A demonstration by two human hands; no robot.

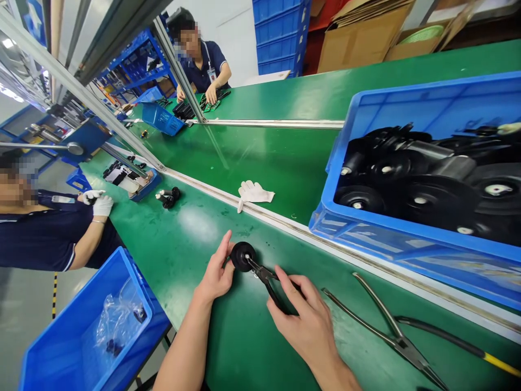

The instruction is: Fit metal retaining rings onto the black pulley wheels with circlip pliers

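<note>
My left hand (217, 271) is closed around the edge of a small black wheel (240, 254) above the green workbench (240, 331). In my right hand (303, 312) is a pair of black-handled pliers (264, 274). The plier tips touch the centre of the wheel, where a small light metal part shows. My right fingers wrap the handles, with the index finger stretched along them. To the right of that hand lie large long-nosed pliers (396, 342), their metal handles spread. A tool handle with a black and yellow grip (451, 339) rests beside them.
A blue crate (325, 217) of black discs stands at the right. Past the white rail lies a white glove (255, 193). Another blue crate (150, 304) holds a plastic bag at the lower left. A gloved co-worker (49, 233) sits left; another person (205, 65) works across the bench.
</note>
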